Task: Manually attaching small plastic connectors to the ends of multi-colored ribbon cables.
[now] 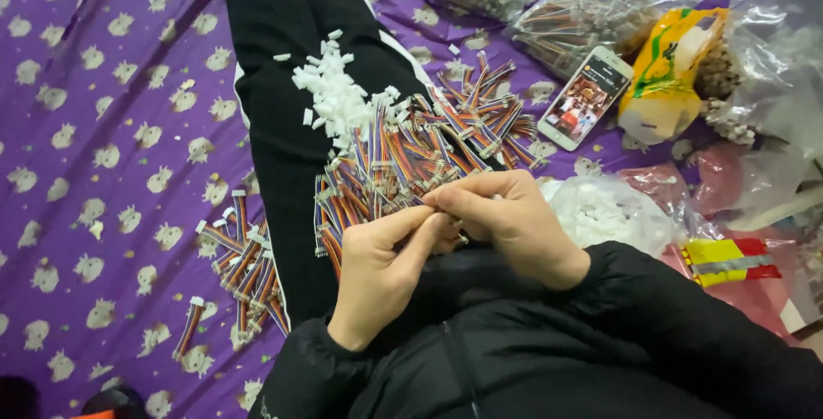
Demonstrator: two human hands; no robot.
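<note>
Here the left hand (377, 269) and the right hand (506, 218) meet above the lap, fingertips pinched together on a small wire piece (441, 206) between them; too little of it shows to tell more. Just beyond lies a heap of striped wire bundles (403, 158) on a black trouser leg (291, 85), with a pile of white plastic plugs (336, 93) beside it. More finished bundles (244, 269) lie on the purple bedsheet (103, 128). Clear bags (574, 20) hold more wires, a yellow bag (664, 76) bulges beside a phone (585, 98), and a thin white bag (604, 209) holds plugs.
</note>
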